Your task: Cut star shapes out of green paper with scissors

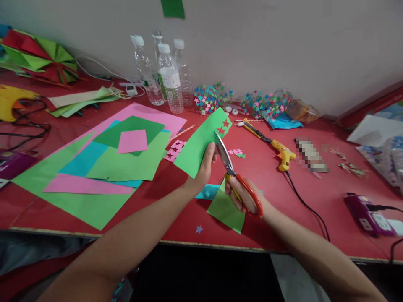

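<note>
My left hand [206, 165] pinches a green paper strip [200, 140] that has several star-shaped holes near its upper end. Scissors [229, 164] with red and yellow handles are in my right hand [241, 193], their blades pointing up-left and meeting the strip's right edge just below the holes. Beneath my right hand lies a light green paper piece [226, 214], beside a small blue strip [208, 192]. Pink and green cut stars [237, 153] rest on the table to the right of the blades. A pink punched piece [174, 151] is left of the green strip.
Coloured sheets [126, 161] overlap on the red table [176, 226] at left. Plastic bottles [170, 79] stand by the wall, near bags of stars [267, 102]. A yellow glue gun [283, 155] with a cord lies at right, near a purple power strip [370, 214].
</note>
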A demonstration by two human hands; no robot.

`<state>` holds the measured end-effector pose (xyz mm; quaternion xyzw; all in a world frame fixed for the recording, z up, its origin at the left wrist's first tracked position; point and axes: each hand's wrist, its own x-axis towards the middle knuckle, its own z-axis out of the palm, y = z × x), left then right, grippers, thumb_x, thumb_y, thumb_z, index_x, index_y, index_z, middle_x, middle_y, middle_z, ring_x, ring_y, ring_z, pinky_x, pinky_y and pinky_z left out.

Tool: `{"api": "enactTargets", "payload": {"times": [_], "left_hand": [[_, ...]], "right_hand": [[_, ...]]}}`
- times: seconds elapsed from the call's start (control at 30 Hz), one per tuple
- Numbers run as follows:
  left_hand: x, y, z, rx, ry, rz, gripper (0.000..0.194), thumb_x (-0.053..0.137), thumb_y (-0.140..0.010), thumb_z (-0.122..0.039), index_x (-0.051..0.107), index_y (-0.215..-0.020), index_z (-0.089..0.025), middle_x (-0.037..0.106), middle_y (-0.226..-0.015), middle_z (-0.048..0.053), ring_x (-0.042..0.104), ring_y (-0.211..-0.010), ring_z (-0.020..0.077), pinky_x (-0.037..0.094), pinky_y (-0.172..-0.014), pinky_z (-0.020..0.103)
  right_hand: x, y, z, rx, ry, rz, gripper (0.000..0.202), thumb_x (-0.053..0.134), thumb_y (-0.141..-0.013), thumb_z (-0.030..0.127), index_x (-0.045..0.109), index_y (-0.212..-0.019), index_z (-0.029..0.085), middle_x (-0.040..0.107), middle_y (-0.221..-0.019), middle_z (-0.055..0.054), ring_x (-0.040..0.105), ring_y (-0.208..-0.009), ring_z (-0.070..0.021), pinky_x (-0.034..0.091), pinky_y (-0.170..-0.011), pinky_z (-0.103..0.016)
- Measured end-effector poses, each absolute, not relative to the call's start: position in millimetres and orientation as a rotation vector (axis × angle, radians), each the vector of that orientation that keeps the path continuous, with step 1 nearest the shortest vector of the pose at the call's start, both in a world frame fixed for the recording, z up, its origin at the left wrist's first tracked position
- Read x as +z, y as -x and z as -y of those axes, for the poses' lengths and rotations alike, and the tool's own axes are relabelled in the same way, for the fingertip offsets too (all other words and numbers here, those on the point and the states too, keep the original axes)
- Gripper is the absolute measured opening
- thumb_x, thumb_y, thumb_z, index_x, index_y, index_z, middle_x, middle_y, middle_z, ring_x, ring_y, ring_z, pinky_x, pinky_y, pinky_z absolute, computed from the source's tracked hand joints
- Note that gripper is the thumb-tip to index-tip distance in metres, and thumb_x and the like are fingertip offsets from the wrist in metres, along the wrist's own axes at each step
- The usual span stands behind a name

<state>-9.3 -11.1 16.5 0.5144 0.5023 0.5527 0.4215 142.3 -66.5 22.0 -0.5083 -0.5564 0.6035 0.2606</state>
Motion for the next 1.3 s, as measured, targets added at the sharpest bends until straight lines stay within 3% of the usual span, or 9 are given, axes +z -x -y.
{"api": "enactTargets", "payload": {"times": [0.4,0.8,1.1,1.3], "left_hand": [[11.0,7.3,7.3,1.388,-1.176,-1.250,0.044,0.047,-0.088,-0.060,0.063,-0.075,-0.020,0.063,-0.072,0.003,0.059,-0.069,0.0146,0.049,-0.072,0.030],[17.1,8.5,6.3,1.396,-1.204,-1.192,0.047,0.046,-0.087,-0.061,0.053,-0.064,-0.021,0.057,-0.065,0.001,0.053,-0.063,0.0125,0.046,-0.068,0.028],[21.4,15.9,-5.2,1.380,-1.160,-1.057,0.042,0.052,-0.086,-0.056,0.062,-0.066,-0.020,0.061,-0.060,0.001,0.056,-0.057,0.0121,0.049,-0.063,0.027],[21.4,18.3,-15.3,1.455,-0.939,-0.974,0.033,0.066,-0.075,-0.048,0.064,-0.068,-0.016,0.063,-0.058,0.001,0.055,-0.052,0.0094,0.045,-0.054,0.024]], "right_hand": [[32.5,-138.8,66.2,1.535,1.507,1.551,0.052,0.041,-0.083,0.071,0.046,-0.069,0.021,0.041,-0.033,0.008,0.034,-0.027,-0.0069,0.029,-0.032,-0.019],[31.6,-141.3,64.5,1.514,1.564,1.536,0.048,0.047,-0.083,0.066,0.047,-0.068,0.021,0.042,-0.033,0.007,0.036,-0.026,-0.0074,0.030,-0.031,-0.019],[34.1,-146.5,60.3,1.471,1.542,1.556,0.049,0.048,-0.081,0.068,0.047,-0.067,0.021,0.041,-0.033,0.008,0.035,-0.026,-0.0071,0.030,-0.032,-0.019],[26.6,-150.5,58.2,1.494,1.497,1.557,0.053,0.046,-0.081,0.071,0.048,-0.067,0.021,0.042,-0.032,0.008,0.035,-0.025,-0.0069,0.030,-0.031,-0.019]]}}
